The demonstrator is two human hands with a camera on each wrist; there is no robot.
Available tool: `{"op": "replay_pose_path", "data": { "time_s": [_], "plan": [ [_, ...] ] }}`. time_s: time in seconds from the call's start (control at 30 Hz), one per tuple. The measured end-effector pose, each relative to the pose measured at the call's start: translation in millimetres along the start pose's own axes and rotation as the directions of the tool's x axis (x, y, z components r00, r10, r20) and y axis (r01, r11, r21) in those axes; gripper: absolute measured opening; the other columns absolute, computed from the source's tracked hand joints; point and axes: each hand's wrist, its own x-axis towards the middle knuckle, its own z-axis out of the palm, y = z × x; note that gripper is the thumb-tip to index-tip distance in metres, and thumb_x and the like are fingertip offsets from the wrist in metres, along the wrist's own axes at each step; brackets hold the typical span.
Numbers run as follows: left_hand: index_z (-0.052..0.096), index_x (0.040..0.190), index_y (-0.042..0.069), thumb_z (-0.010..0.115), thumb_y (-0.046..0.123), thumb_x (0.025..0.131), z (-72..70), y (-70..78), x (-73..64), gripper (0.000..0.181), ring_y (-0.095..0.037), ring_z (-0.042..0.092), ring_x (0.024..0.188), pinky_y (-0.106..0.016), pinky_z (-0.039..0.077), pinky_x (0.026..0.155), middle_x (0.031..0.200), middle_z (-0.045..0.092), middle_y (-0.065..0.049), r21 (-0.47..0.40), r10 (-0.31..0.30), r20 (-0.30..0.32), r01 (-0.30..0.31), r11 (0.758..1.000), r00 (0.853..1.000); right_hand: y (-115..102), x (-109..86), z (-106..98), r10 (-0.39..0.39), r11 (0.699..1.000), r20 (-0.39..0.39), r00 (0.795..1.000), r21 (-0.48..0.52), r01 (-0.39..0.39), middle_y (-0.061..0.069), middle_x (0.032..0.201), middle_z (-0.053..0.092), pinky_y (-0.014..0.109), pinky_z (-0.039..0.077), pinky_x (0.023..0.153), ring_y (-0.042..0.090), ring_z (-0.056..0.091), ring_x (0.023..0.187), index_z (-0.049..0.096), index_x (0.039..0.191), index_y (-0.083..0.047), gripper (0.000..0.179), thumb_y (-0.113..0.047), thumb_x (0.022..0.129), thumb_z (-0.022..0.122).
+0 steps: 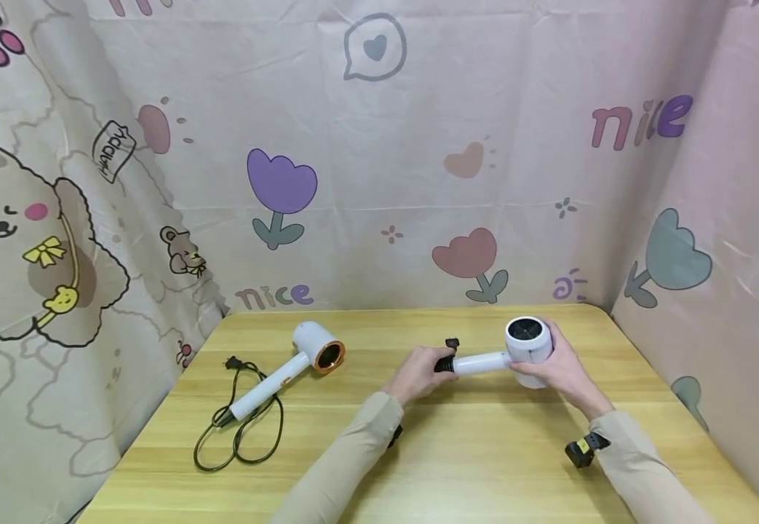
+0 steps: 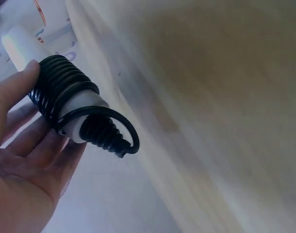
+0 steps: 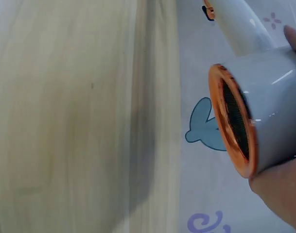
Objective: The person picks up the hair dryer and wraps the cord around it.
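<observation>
While one dryer (image 1: 484, 363) in both hands (image 1: 416, 373) (image 1: 564, 370), another dryer (image 1: 285, 374) leftward

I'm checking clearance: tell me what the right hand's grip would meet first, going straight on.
Past the hair dryer it holds, the right hand's grip would probably meet the patterned curtain; depth is unclear.

A hair dryer (image 1: 272, 386) lies on the table (image 1: 484, 466), left of another dryer (image 1: 482, 363).
</observation>
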Motion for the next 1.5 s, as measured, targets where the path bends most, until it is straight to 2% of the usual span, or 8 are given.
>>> {"op": "replay_pose_path", "data": {
  "time_s": [0.2,0.47,0.67,0.93,1.03,1.3,1.4,1.5],
  "plan": [
    [0.058,0.136,0.009,0.070,0.034,0.090,4.9,2.9,-2.4,0.054,-0.013,0.066,0.100,-0.024,0.054,0.088,0.124,0.068,-0.010,0.018,-0.052,0.051,0.052,0.999,0.997,8.1,-2.3,-2.2,-0.007,1.000,0.039,0.999,0.019,0.006,0.019,0.132,0.051,0.044,0.039,0.098,0.001,0.050,0.103,0.030,0.148,-0.005,0.103,-0.011,0.065,0.091],
    [0.059,0.134,0.009,0.064,0.031,0.095,10.7,8.9,2.2,0.044,-0.008,0.067,0.090,-0.021,0.055,0.078,0.115,0.072,-0.007,0.106,-0.036,0.044,0.031,0.994,0.998,20.1,-3.6,-6.4,-0.038,0.997,0.036,0.999,0.064,0.036,0.003,0.128,0.049,0.028,0.035,0.099,-0.008,0.047,0.105,0.033,0.146,-0.007,0.100,-0.003,0.064,0.089],
    [0.064,0.128,0.012,0.065,0.028,0.095,14.6,11.9,9.8,0.037,-0.005,0.062,0.071,-0.017,0.051,0.064,0.103,0.074,-0.003,0.153,-0.020,-0.022,0.023,0.988,1.000,27.8,3.8,-8.8,-0.079,0.996,0.013,0.997,0.052,0.078,0.017,0.136,0.046,0.061,0.028,0.111,-0.011,0.039,0.113,0.034,0.146,-0.005,0.102,0.001,0.060,0.089],
    [0.069,0.118,0.018,0.066,0.027,0.093,23.5,20.5,19.5,0.026,-0.008,0.069,0.080,-0.019,0.055,0.069,0.101,0.075,0.001,0.262,-0.051,-0.093,0.074,0.962,0.994,35.4,11.5,-12.7,-0.072,0.997,0.007,0.997,-0.021,0.072,0.028,0.140,0.043,0.071,0.022,0.109,0.040,0.038,0.130,0.029,0.146,0.001,0.104,-0.001,0.061,0.090],
    [0.070,0.108,0.020,0.067,0.027,0.093,28.0,25.2,22.4,0.017,-0.008,0.070,0.079,-0.018,0.054,0.067,0.096,0.075,0.004,0.306,-0.043,-0.118,0.077,0.949,0.992,38.4,11.5,-14.8,-0.060,0.996,-0.010,0.998,-0.060,0.060,0.031,0.139,0.044,0.073,0.023,0.106,0.049,0.037,0.128,0.029,0.147,0.002,0.106,-0.003,0.061,0.090],
    [0.072,0.101,0.019,0.064,0.024,0.096,31.5,26.8,25.6,0.011,-0.004,0.062,0.063,-0.015,0.046,0.053,0.088,0.075,0.004,0.279,-0.064,-0.159,0.107,0.954,0.985,38.2,15.7,-12.8,-0.124,0.977,-0.064,0.990,-0.182,0.111,0.029,0.131,0.051,0.070,0.033,0.101,0.049,0.047,0.121,0.037,0.140,0.003,0.098,-0.009,0.060,0.093],
    [0.073,0.108,0.018,0.058,0.021,0.099,29.4,23.6,22.5,0.018,-0.003,0.058,0.060,-0.013,0.044,0.052,0.091,0.076,0.002,0.208,-0.064,-0.149,0.095,0.974,0.987,35.7,15.8,-12.4,-0.087,0.983,-0.052,0.995,-0.164,0.077,0.028,0.132,0.050,0.065,0.035,0.102,0.043,0.047,0.120,0.035,0.141,0.003,0.096,-0.015,0.066,0.091],
    [0.072,0.115,0.019,0.057,0.020,0.099,27.3,22.1,20.8,0.022,-0.002,0.059,0.064,-0.012,0.046,0.056,0.097,0.076,0.001,0.150,-0.060,-0.138,0.081,0.985,0.989,31.9,16.3,-14.7,0.004,0.996,-0.036,0.999,-0.094,-0.007,0.026,0.135,0.047,0.044,0.038,0.102,0.034,0.045,0.118,0.033,0.142,0.003,0.083,-0.024,0.080,0.082]
  ]
}}
